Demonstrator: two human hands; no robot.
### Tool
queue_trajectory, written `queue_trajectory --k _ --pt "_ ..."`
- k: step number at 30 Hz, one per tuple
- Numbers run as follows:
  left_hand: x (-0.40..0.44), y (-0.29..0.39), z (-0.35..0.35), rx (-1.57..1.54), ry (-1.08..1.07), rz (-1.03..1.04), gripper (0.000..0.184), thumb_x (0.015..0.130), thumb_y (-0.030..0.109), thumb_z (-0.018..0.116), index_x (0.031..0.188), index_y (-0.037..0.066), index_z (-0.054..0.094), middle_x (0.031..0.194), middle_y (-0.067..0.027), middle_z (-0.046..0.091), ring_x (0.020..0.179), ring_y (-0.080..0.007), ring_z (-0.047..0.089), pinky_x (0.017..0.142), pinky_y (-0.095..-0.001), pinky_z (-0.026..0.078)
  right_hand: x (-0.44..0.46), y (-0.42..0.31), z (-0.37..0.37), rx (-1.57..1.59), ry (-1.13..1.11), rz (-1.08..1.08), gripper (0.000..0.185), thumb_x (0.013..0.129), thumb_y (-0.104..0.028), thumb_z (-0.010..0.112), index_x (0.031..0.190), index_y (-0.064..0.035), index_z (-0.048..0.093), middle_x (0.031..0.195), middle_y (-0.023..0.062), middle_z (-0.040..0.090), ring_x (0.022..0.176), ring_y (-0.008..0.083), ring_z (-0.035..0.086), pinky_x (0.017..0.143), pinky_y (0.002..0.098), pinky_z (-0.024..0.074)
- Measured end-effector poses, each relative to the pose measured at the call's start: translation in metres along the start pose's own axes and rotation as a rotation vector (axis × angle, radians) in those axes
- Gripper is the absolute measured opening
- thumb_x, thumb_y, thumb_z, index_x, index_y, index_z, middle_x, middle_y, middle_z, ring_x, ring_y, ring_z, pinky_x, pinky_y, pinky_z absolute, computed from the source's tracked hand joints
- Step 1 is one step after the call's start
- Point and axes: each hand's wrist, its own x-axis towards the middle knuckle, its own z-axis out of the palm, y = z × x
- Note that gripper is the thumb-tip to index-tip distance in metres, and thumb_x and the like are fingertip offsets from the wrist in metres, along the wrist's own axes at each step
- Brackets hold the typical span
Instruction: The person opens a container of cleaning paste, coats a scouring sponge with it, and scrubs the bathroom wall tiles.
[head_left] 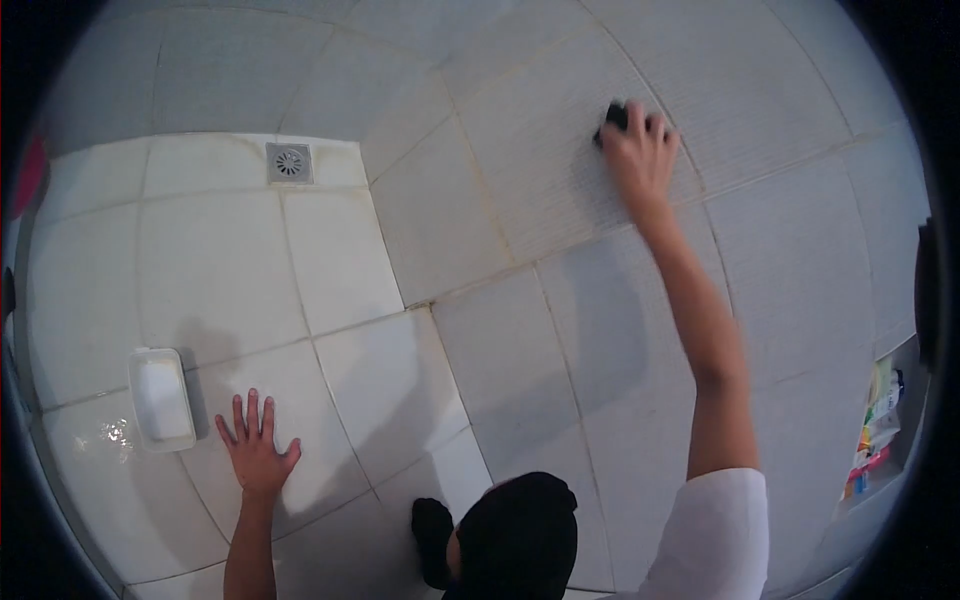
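My right hand (640,155) is wrapped round a small black object (615,120) and holds it against the grey wall tiles (540,150) at the upper right. What the black object is cannot be made out. Down on the white floor tiles (215,260), my left hand (260,445) has its fingers spread and holds nothing. A white rectangular tray (161,400) with something white in it sits just left of that hand.
A square metal floor drain (289,163) lies near the far wall. Several colourful packets (878,425) fill a recess at the right. Something pink (28,178) shows at the left edge. My dark-clothed leg (520,540) and black-covered foot (432,540) are at the bottom.
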Motion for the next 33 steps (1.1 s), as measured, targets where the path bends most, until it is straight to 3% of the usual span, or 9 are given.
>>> queue_trajectory --k 2,7,11,13,17,21,24,27,33 --pt "0.000 -0.001 0.002 0.008 0.044 0.009 0.081 0.065 0.039 0.067 0.135 0.010 0.039 0.149 -0.0103 0.024 0.139 -0.0320 0.014 0.109 -0.0617 0.006 -0.040 -0.017 -0.009 0.100 0.043 -0.067 0.007 0.073 -0.018 0.062 0.072 -0.0165 0.068 0.105 0.0052 0.056 0.095 0.0252 0.052 0.070 0.0389 0.0371" --pt "0.005 0.004 -0.003 -0.014 -0.013 -0.030 0.081 0.064 0.039 0.067 0.134 0.010 0.040 0.148 -0.0107 0.024 0.139 -0.0325 0.014 0.109 -0.0616 0.007 0.037 0.016 0.005 0.020 -0.133 -0.022 0.018 0.071 -0.024 0.066 0.087 -0.0183 0.070 0.115 0.0071 0.053 0.098 0.0274 0.050 0.074 0.0419 0.0379" --pt "0.005 0.001 -0.004 -0.042 0.011 -0.030 0.080 0.063 0.038 0.067 0.133 0.009 0.041 0.148 -0.0113 0.025 0.139 -0.0329 0.015 0.109 -0.0615 0.007 -0.044 -0.008 -0.024 0.129 -0.022 -0.028 0.022 0.072 -0.027 0.068 0.092 -0.0188 0.068 0.114 0.0068 0.052 0.098 0.0279 0.050 0.073 0.0420 0.0375" --pt "0.006 0.004 -0.008 -0.059 -0.010 -0.060 0.080 0.063 0.039 0.067 0.133 0.009 0.041 0.147 -0.0115 0.025 0.138 -0.0330 0.015 0.109 -0.0615 0.007 -0.065 -0.011 -0.044 0.242 -0.182 -0.065 0.029 0.074 -0.028 0.068 0.101 -0.0185 0.065 0.113 0.0078 0.052 0.099 0.0295 0.049 0.074 0.0418 0.0376" --pt "0.004 0.001 -0.002 -0.018 0.002 -0.033 0.079 0.063 0.039 0.066 0.133 0.010 0.042 0.148 -0.0113 0.026 0.139 -0.0325 0.015 0.109 -0.0613 0.007 0.002 0.004 -0.016 -0.015 -0.149 -0.037 0.037 0.077 -0.025 0.065 0.113 -0.0152 0.060 0.109 0.0085 0.051 0.095 0.0277 0.049 0.072 0.0412 0.0376" --pt "-0.001 0.002 0.001 -0.025 0.048 -0.023 0.079 0.064 0.039 0.066 0.133 0.010 0.042 0.148 -0.0103 0.024 0.139 -0.0318 0.013 0.109 -0.0611 0.006 -0.093 -0.048 -0.018 0.055 -0.108 -0.236 0.025 0.081 -0.017 0.057 0.105 -0.0131 0.063 0.104 0.0073 0.052 0.088 0.0263 0.050 0.067 0.0417 0.0366" --pt "0.003 -0.003 -0.002 -0.029 -0.001 -0.042 0.079 0.064 0.039 0.066 0.133 0.011 0.042 0.148 -0.0097 0.024 0.139 -0.0319 0.014 0.109 -0.0611 0.007 -0.053 -0.017 0.002 0.089 -0.059 -0.234 0.021 0.080 -0.016 0.057 0.100 -0.0131 0.065 0.100 0.0071 0.053 0.087 0.0260 0.050 0.066 0.0414 0.0362" --pt "0.005 -0.001 -0.004 -0.024 -0.009 -0.034 0.080 0.064 0.039 0.066 0.134 0.011 0.041 0.148 -0.0097 0.025 0.139 -0.0319 0.015 0.109 -0.0609 0.007 0.018 0.009 0.013 -0.075 0.059 0.034 0.022 0.082 -0.014 0.055 0.103 -0.0134 0.062 0.097 0.0053 0.053 0.089 0.0242 0.051 0.068 0.0412 0.0370" --pt "0.004 0.002 -0.008 -0.029 0.002 -0.072 0.079 0.063 0.039 0.065 0.133 0.010 0.042 0.147 -0.0096 0.027 0.139 -0.0317 0.016 0.109 -0.0606 0.008 -0.054 -0.105 0.036 0.160 -0.202 -0.089 0.021 0.083 -0.014 0.053 0.102 -0.0096 0.060 0.100 0.0060 0.053 0.090 0.0244 0.051 0.071 0.0413 0.0379"
